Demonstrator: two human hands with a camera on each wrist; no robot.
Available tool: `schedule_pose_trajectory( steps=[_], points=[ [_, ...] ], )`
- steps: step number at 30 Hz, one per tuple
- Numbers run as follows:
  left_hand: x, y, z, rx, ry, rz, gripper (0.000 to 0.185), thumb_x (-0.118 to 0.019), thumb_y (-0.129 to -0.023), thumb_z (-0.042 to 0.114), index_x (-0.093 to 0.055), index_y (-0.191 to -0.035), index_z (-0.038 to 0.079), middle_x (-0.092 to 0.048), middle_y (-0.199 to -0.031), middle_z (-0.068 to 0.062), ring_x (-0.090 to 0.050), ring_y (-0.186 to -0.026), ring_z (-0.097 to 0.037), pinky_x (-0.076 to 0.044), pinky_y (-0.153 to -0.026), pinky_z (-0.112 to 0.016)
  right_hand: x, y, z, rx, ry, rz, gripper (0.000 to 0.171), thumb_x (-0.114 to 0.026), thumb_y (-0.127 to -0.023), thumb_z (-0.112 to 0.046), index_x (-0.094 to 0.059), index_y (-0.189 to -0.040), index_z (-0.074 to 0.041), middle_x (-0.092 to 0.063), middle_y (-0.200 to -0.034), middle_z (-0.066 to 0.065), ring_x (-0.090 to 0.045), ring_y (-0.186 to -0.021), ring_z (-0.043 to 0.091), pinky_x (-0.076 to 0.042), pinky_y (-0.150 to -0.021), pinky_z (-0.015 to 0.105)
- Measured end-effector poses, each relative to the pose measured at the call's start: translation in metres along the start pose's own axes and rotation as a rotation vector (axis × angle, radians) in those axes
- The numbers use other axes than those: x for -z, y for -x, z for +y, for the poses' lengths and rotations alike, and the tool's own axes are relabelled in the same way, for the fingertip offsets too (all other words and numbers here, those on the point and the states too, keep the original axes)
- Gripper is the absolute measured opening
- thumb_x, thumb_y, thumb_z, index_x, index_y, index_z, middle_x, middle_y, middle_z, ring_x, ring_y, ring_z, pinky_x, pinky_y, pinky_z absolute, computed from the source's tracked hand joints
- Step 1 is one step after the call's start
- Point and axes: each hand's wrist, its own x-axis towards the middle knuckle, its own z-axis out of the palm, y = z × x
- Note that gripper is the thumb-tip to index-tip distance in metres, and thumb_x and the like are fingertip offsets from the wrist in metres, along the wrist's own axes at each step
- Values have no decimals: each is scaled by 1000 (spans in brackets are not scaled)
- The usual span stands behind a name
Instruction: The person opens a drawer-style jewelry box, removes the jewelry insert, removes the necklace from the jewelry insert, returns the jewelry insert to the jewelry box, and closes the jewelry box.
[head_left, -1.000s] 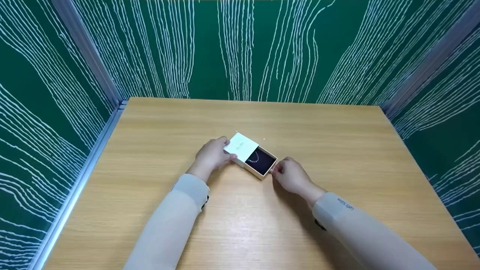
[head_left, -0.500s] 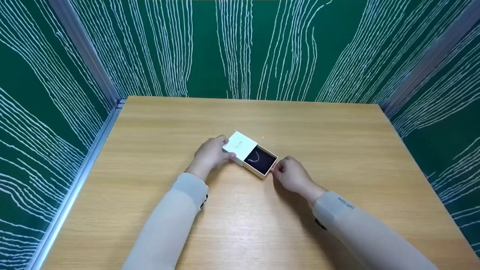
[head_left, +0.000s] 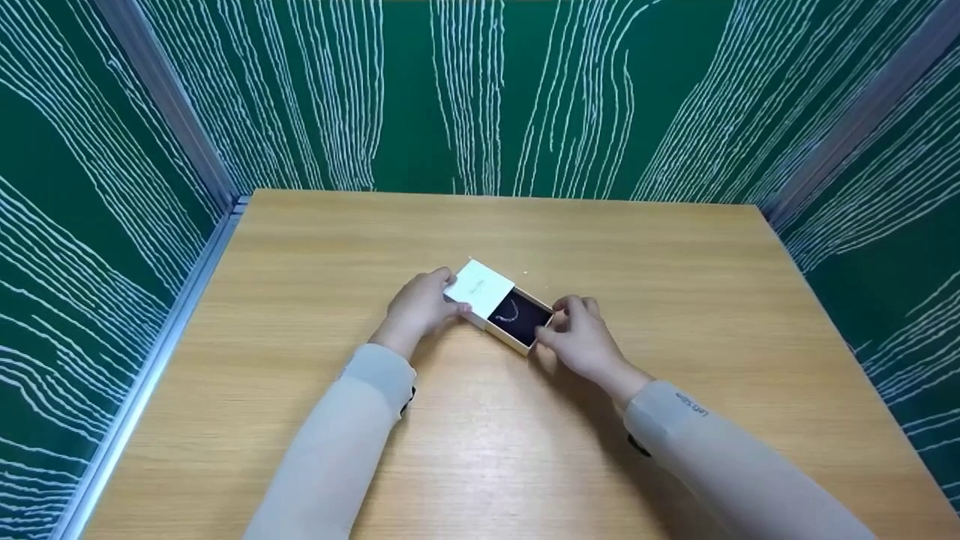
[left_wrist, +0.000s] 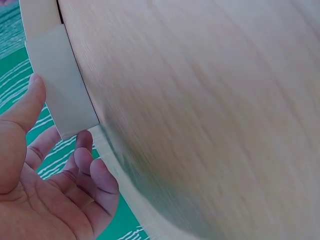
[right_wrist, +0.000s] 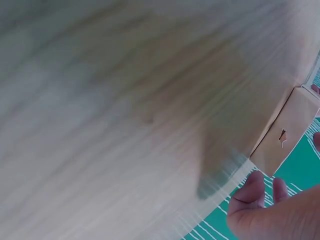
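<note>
A small white sliding box lies on the wooden table (head_left: 675,285). Its white sleeve (head_left: 480,286) is gripped at the left end by my left hand (head_left: 448,297), thumb on the near side and fingers on the far side. The drawer (head_left: 520,318) sticks out to the right and shows a black lining with a thin silver chain (head_left: 510,311). My right hand (head_left: 562,324) holds the drawer's outer end, thumb at the near corner, fingers at the far corner. The left wrist view shows the sleeve (left_wrist: 60,85) against my fingers (left_wrist: 87,160). The blurred right wrist view shows the drawer's end (right_wrist: 287,130).
Green walls with white wavy lines (head_left: 480,90) close in the table at the back and on both sides. An aluminium rail (head_left: 150,375) runs along the table's left edge. Two tiny pale specks (head_left: 525,273) lie just behind the box.
My right hand has left its pinch at the drawer's end face and moved up around the drawer's end. The box and left hand have barely shifted.
</note>
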Motion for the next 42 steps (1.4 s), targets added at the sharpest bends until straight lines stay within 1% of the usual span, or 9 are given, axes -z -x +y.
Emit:
schedule_pose_trajectory(
  steps=[5,11,14,19,26,29,33,38,42],
  points=[
    [-1,0,-1,2,1,-13,62,-82,-106,38,-58,-159,18,-63,-162,-11,-61,-139,-30,-46,-131,-50,-5,0,-4,-9,-30,7,70,-81,-101,-38,-50,-154,-4,-38,-158,24,-56,-128,41,-50,-115,54],
    [0,0,-1,5,15,-4,60,-82,-106,36,-59,-159,18,-64,-160,-11,-61,-136,-30,-47,-130,-50,-11,-2,-6,-10,-3,12,74,-82,-100,-39,-51,-157,-3,-39,-158,24,-58,-124,38,-50,-117,54],
    [1,0,-1,1,14,-2,60,-82,-106,36,-59,-158,18,-64,-159,-11,-61,-136,-30,-47,-130,-50,-13,-2,-6,-15,17,13,77,-83,-100,-39,-51,-159,-1,-40,-158,23,-57,-127,38,-50,-118,54],
    [2,0,-1,-5,-4,-13,61,-80,-107,39,-58,-160,19,-63,-158,-12,-60,-133,-31,-50,-122,-50,-14,-2,-11,-9,77,23,79,-84,-100,-41,-55,-158,4,-44,-157,24,-53,-136,42,-46,-123,56],
    [1,-1,-2,-17,-14,-9,62,-80,-107,40,-58,-161,18,-62,-160,-13,-60,-139,-30,-46,-129,-52,-10,-4,-17,-24,147,20,82,-89,-97,-42,-61,-154,10,-46,-159,27,-50,-145,49,-42,-130,58],
    [0,-1,-2,-18,-5,-4,63,-80,-107,40,-58,-162,18,-62,-161,-13,-59,-139,-30,-45,-131,-52,-10,-7,-16,-29,143,19,80,-91,-96,-39,-63,-152,10,-46,-159,28,-49,-145,49,-41,-131,58],
    [-2,0,-2,-4,11,1,62,-80,-107,39,-58,-162,19,-61,-160,-12,-59,-136,-30,-45,-131,-51,-12,-10,-15,-19,148,30,74,-94,-93,-35,-69,-145,11,-50,-152,27,-51,-138,47,-42,-127,57],
    [-2,2,-2,16,17,1,61,-80,-107,39,-58,-161,20,-61,-157,-12,-59,-133,-30,-49,-126,-49,-16,-13,-17,-11,167,41,66,-96,-91,-32,-75,-137,11,-52,-142,25,-51,-129,44,-44,-122,55],
    [1,2,0,15,19,6,62,-80,-107,39,-58,-161,20,-62,-156,-12,-60,-132,-30,-50,-124,-49,-16,-15,-20,1,195,53,58,-96,-91,-31,-79,-130,8,-52,-140,24,-49,-129,44,-45,-120,55]
  ],
)
